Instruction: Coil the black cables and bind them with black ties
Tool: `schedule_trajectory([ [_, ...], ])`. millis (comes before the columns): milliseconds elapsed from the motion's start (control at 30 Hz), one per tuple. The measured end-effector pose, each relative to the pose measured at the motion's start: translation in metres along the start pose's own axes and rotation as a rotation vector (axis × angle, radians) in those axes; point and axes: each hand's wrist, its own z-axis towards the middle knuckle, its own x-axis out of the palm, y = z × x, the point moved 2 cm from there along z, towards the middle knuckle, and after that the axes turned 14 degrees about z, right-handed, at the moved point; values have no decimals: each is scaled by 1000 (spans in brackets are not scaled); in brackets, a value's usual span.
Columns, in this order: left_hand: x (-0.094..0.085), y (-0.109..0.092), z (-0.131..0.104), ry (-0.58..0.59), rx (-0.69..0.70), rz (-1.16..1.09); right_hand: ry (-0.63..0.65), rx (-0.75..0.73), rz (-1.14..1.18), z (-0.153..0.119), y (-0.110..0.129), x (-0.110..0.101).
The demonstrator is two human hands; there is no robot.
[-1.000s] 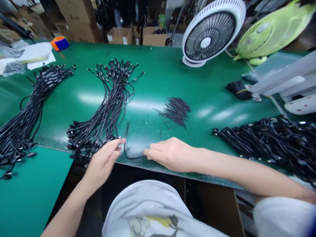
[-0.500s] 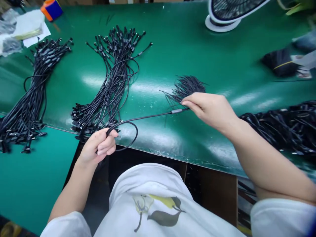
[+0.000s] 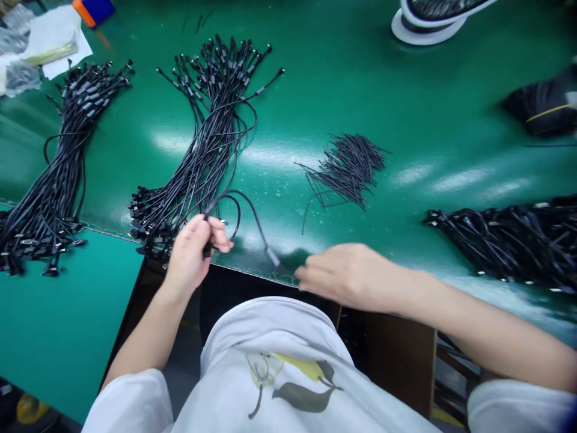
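Note:
My left hand point(image 3: 196, 243) is closed around a black cable point(image 3: 255, 216), part of which arcs out above the fingers in a loop. A grey sleeve point(image 3: 271, 255) sits near the cable's free-looking end, close to my right fingertips. My right hand point(image 3: 347, 276) is over the table's front edge with its fingers pressed together. Motion blurs the fingertips, so whether they touch the cable end is unclear. Beyond my right hand lies a loose heap of short thin black ties point(image 3: 354, 165). Just behind my left hand spreads a bundle of similar black cables point(image 3: 210, 141).
Another cable bundle point(image 3: 67, 156) lies at the left, across onto a lighter green surface point(image 3: 58, 325). More black cables point(image 3: 509, 240) are piled at the right. At the back stand a white fan base point(image 3: 426, 33), papers point(image 3: 56, 45) and an orange-and-blue object point(image 3: 94, 12).
My right hand has moved from beside the heap of ties down and left toward my body. The cable, stretched straight before, now curves slackly. My left hand has risen slightly to the right.

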Motion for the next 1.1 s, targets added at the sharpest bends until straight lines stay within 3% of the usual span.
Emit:
schedule_trajectory([
  [67,20,10,-3,57,50,192,93,-34,238,19,13,3],
  [100,28,15,-5,110,61,270,79,-13,317,28,13,1],
  [200,40,20,-13,290,43,315,-139,204,432,42,-8,-9],
  [300,43,16,-14,376,-30,104,-329,374,594,44,-32,-11],
  [467,52,14,-9,358,-159,-156,-663,592,1289,43,-39,27],
  [533,58,24,-10,360,-180,-96,-711,697,1588,44,-33,44],
  [633,63,42,-15,306,-141,119,-877,815,1828,43,-26,53],
  [733,63,57,-19,214,-119,174,-853,798,2046,43,-21,56],
  [833,62,65,-21,240,-139,99,-796,773,2088,41,-15,65],
  [967,66,73,-28,328,-160,157,-1018,850,1974,41,-1,76],
  [1100,76,80,-44,415,-289,113,-1075,777,1859,49,8,74],
])
